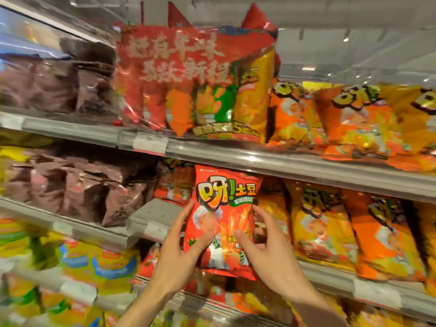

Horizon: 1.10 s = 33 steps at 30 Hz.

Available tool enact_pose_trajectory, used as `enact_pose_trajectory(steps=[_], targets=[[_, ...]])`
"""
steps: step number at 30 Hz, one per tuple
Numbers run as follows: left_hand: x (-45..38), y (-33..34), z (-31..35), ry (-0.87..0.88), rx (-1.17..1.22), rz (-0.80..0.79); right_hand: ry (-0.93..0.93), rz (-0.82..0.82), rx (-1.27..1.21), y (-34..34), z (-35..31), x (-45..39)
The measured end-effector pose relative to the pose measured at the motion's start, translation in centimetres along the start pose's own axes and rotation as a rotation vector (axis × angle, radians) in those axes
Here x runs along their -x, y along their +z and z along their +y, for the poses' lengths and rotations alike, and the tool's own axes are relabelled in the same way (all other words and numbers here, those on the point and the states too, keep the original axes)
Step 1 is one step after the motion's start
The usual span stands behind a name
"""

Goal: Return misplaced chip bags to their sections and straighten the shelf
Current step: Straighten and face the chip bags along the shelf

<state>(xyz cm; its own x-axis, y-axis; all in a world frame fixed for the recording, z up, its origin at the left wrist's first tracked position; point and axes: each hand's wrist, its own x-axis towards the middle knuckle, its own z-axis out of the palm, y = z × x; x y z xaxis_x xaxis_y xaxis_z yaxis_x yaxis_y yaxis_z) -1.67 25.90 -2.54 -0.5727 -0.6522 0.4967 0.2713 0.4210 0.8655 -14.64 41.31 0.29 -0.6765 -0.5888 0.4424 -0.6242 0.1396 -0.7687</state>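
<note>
Left hand and right hand nearest, fingers curled round red chip bag, held upright between them at middle shelf front; loose grip risks bag slipping, or nudging orange bags right of fingers

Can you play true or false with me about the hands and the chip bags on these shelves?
1. Both hands hold the same red chip bag. True: the left hand grips its left edge, the right hand its right edge.
2. The held bag is blue. False: it is red.
3. Brown bags stand to the left of the held bag. True.
4. The big red multipack sits on the shelf below the hands. False: it sits on the shelf above them.
5. Orange bags stand to the right of the held bag. True.
</note>
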Motion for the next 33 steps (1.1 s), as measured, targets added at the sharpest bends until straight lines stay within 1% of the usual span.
enact_pose_trajectory(steps=[4,6,9,12,17,20,26,30,33], targets=[[-3.7,-6.6,-2.1,-0.011,-0.083,-0.003,-0.023,0.006,0.032,7.0,-2.4,-3.1],[-5.4,-9.3,-3.2,-0.023,-0.116,0.027,-0.03,0.016,0.062,10.0,-3.5,-4.8],[-7.8,-12.2,-3.8,0.003,-0.152,0.038,-0.054,0.017,0.089,13.9,-4.7,-7.1],[-10.3,-14.0,-4.4,0.013,-0.176,0.003,-0.054,-0.012,0.132,16.4,-5.4,-9.0],[-13.9,-15.4,-5.7,0.01,-0.267,-0.043,-0.049,-0.059,0.201,17.7,-6.4,-10.9],[-14.8,-15.2,-6.3,0.018,-0.302,-0.073,-0.08,-0.091,0.26,17.8,-6.4,-11.6],[-15.9,-14.7,-7.6,0.004,-0.319,-0.084,-0.099,-0.075,0.405,18.1,-6.0,-12.7],[-16.3,-14.0,-8.3,0.009,-0.332,-0.089,-0.125,-0.064,0.521,17.7,-6.1,-13.9],[-16.0,-13.9,-9.9,0.002,-0.39,-0.094,-0.193,-0.101,0.665,17.9,-6.2,-14.1]])
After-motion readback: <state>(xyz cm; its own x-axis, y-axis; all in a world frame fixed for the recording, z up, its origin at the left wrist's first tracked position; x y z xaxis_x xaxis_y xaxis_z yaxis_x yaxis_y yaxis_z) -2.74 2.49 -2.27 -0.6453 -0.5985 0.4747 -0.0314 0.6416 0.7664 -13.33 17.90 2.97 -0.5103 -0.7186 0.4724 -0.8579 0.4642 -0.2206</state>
